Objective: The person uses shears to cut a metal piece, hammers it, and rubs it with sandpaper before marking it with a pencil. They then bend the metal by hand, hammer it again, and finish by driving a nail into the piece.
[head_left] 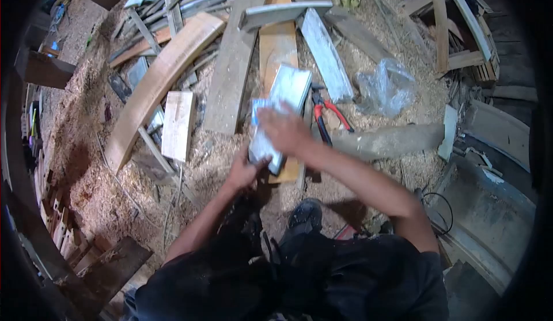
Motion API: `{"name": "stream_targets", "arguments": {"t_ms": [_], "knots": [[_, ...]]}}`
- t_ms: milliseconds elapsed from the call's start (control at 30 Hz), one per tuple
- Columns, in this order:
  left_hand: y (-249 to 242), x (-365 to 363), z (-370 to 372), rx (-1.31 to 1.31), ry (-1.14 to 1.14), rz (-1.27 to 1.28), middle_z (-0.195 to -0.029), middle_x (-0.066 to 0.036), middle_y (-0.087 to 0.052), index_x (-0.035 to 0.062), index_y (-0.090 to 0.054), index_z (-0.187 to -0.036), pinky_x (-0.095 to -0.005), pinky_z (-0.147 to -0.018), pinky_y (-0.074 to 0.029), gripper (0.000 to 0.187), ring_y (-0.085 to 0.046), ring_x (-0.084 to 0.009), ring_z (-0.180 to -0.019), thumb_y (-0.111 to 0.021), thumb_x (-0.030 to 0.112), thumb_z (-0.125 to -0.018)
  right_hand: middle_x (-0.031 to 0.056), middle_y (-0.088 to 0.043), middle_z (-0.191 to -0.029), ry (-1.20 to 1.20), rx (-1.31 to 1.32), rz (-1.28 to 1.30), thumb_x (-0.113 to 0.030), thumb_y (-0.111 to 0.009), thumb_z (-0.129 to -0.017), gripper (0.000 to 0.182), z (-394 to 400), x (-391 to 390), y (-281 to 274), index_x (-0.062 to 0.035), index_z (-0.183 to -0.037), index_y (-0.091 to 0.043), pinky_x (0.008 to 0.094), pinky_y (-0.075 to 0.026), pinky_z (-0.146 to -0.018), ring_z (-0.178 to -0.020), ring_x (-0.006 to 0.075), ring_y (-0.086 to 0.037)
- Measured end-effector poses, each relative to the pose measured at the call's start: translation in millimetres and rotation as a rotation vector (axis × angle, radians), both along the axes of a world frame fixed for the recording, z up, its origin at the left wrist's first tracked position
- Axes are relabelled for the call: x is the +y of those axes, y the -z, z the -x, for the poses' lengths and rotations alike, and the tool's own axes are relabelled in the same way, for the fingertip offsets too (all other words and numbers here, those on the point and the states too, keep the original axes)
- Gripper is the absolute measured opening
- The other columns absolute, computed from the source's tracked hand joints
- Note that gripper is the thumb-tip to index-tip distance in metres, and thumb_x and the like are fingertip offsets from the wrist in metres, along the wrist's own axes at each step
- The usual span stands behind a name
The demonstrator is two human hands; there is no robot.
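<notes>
A pale, whitish wooden board (291,86) lies aslant in front of me, over a longer tan plank (277,50). My left hand (245,170) is closed round its lower left end, thumb on the upper face. Across the middle of the board rests my right hand (282,130), somewhat blurred, fingers pressed together. A light-blue flat piece (258,109) pokes out from under those fingers; its kind cannot be made out. Just right of the board lie pliers with red-and-black handles (328,116).
Wood shavings cover the ground. A curved plank (164,85) and a short block (178,125) lie to the left. On the right are a clear plastic bag (387,88), a grey board (391,141) and a wooden frame (455,27). Strips are piled at the back.
</notes>
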State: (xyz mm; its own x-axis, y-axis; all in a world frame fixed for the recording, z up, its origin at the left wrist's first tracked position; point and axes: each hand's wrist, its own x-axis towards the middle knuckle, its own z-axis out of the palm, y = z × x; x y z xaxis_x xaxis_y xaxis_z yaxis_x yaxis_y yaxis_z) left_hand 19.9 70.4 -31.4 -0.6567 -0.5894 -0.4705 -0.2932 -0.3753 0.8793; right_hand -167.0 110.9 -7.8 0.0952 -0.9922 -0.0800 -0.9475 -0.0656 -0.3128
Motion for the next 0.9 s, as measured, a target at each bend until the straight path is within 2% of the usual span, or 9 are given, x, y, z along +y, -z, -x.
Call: {"name": "stream_targets", "arguments": {"t_ms": [67, 100, 233, 267, 400, 533, 633, 833, 900], "knots": [[4, -16, 11, -0.063, -0.069, -0.038, -0.118, -0.013, -0.064, -0.0005, -0.046, -0.137, -0.0331, -0.082, -0.056, 0.062, -0.063, -0.0188, -0.101, -0.078, 0.013, -0.086, 0.008, -0.047, -0.152, -0.003, -0.027, -0.114, -0.02, -0.04, -0.101, 0.045, 30, -23, -15, -0.0072, -0.143, -0.05, 0.0513, -0.016, -0.123, -0.145, 0.0202, -0.038], [-4, -29, 18, -0.084, 0.029, -0.031, -0.108, -0.015, -0.066, -0.0006, -0.052, -0.128, -0.0296, -0.064, -0.055, 0.05, -0.066, -0.0165, -0.071, -0.077, 0.014, -0.087, 0.0116, -0.049, -0.15, 0.098, -0.058, 0.128, -0.019, -0.041, -0.1, 0.046, 27, -27, 1, -0.0034, -0.142, -0.051, 0.0524, -0.019, -0.122, -0.144, 0.0228, -0.039], [15, -26, 15, 0.094, -0.041, 0.131, -0.099, -0.011, -0.069, -0.0023, -0.054, -0.12, -0.031, -0.066, -0.055, 0.044, -0.067, -0.0159, -0.076, -0.078, 0.016, -0.087, 0.02, -0.048, -0.148, -0.022, 0.187, 0.059, -0.015, -0.044, -0.097, 0.047, -11, -5, 14, 0.0035, -0.14, -0.05, 0.048, -0.029, -0.119, -0.143, 0.0305, -0.04], [17, -26, 15, 0.158, -0.066, 0.182, -0.097, -0.011, -0.069, -0.0026, -0.054, -0.118, -0.0313, -0.067, -0.055, 0.043, -0.067, -0.016, -0.078, -0.078, 0.017, -0.087, 0.0201, -0.049, -0.147, -0.122, -0.158, 0.174, -0.009, -0.044, -0.094, 0.046, -12, 16, 10, 0.0017, -0.138, -0.053, 0.0478, -0.031, -0.118, -0.14, 0.0332, -0.043], [-15, -21, 13, -0.119, 0.033, -0.066, -0.105, -0.018, -0.069, -0.0047, -0.052, -0.129, -0.0366, -0.086, -0.055, 0.057, -0.068, -0.0233, -0.096, -0.077, 0.024, -0.087, 0.0245, -0.058, -0.134, 0.154, 0.065, 0.097, -0.014, -0.045, -0.099, 0.035, 75, -14, 11, 0.0019, -0.126, -0.061, 0.0486, -0.04, -0.11, -0.121, 0.0358, -0.058], [-21, -26, -3, -0.279, 0.519, 0.204, -0.107, -0.024, -0.069, -0.0045, -0.059, -0.119, -0.0436, -0.09, -0.053, 0.062, -0.068, -0.0364, -0.095, -0.072, 0.047, -0.088, 0.0274, -0.066, -0.111, 0.413, -0.278, 0.374, -0.018, -0.043, -0.102, 0.031, 113, -26, -51, 0.0005, -0.115, -0.065, 0.0464, -0.05, -0.092, -0.1, 0.0415, -0.065], [-67, -61, 21, -0.654, 0.516, 0.557, -0.11, -0.025, -0.067, -0.0047, -0.061, -0.118, -0.043, -0.094, -0.051, 0.063, -0.066, -0.0387, -0.1, -0.072, 0.049, -0.086, 0.0277, -0.067, -0.091, 0.655, -0.446, 0.236, -0.022, -0.044, -0.102, 0.032, 107, -5, -78, 0.0015, -0.112, -0.063, 0.0496, -0.051, -0.078, -0.085, 0.0466, -0.065], [-25, -112, 133, -0.049, 0.526, 1.567, -0.142, -0.021, -0.047, 0.0016, -0.05, -0.134, -0.0494, -0.108, -0.038, 0.084, -0.045, -0.0333, -0.134, -0.081, 0.053, -0.076, 0.0236, -0.063, -0.074, 0.809, -0.526, 0.398, -0.028, -0.044, -0.104, 0.036, 108, 31, -30, 0.0014, -0.093, -0.061, 0.0473, -0.046, -0.063, -0.072, 0.0431, -0.064], [-21, -114, 154, -0.131, 0.706, 1.431, -0.137, -0.021, -0.05, 0.0018, -0.05, -0.136, -0.0515, -0.109, -0.036, 0.093, -0.044, -0.0352, -0.133, -0.083, 0.058, -0.069, 0.0228, -0.063, -0.073, 0.833, -0.526, 0.35, -0.028, -0.044, -0.104, 0.036, 103, 42, -36, 0.0014, -0.091, -0.061, 0.047, -0.046, -0.062, -0.07, 0.0416, -0.064]]}}
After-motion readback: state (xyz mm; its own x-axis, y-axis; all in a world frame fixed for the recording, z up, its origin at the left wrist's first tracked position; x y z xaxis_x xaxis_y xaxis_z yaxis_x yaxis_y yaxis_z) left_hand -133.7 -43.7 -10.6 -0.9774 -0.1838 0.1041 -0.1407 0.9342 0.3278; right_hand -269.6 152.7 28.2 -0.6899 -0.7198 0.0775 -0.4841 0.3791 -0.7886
